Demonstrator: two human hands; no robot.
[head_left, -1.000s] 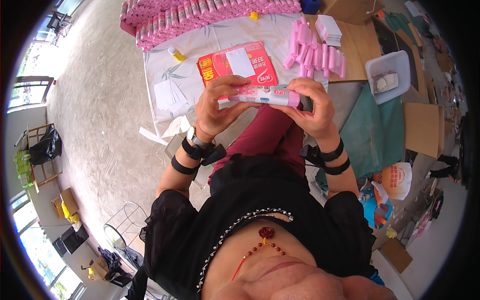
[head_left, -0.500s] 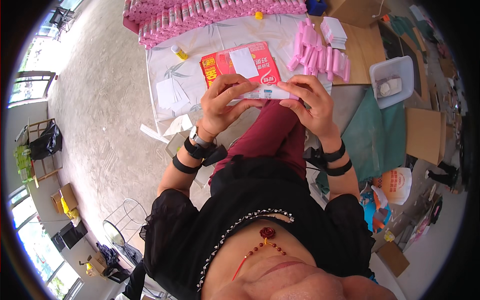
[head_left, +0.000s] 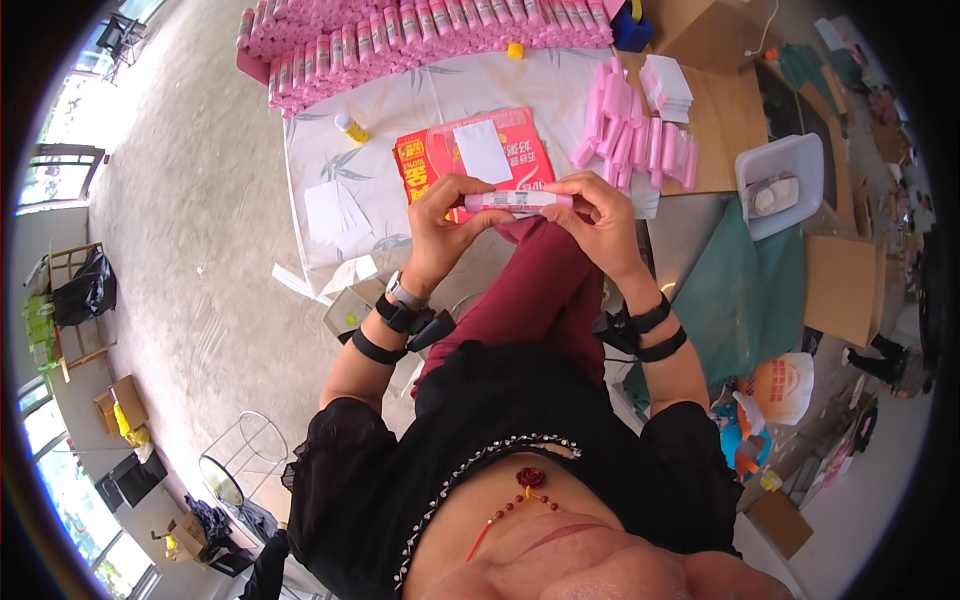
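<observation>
Between my two hands is a slim pink roll (head_left: 520, 201) with a white printed label around its middle, held level above the near table edge. My left hand (head_left: 447, 225) pinches its left end with thumb and fingers, and my right hand (head_left: 598, 220) grips the right end. Just beyond lies a flat red printed carton (head_left: 528, 140) with a blank white paper slip (head_left: 483, 152) on it. Left of it are a fanned group of white slips (head_left: 335, 217) and a small yellow-and-white glue bottle (head_left: 351, 128). A heap of unlabelled pink rolls (head_left: 625, 125) is at the right.
Labelled pink rolls (head_left: 400, 35) are stacked along the far edge. A yellow cap (head_left: 515, 50), a blue tape dispenser (head_left: 632, 28) and a stack of white cards (head_left: 667, 90) sit nearby. To the right are a translucent tub (head_left: 805, 165), green cloth (head_left: 745, 280) and a cardboard box (head_left: 845, 292).
The wide white label has become a narrow band wrapped around the pink roll. Both hands have drawn slightly closer together, and the view has shifted a little.
</observation>
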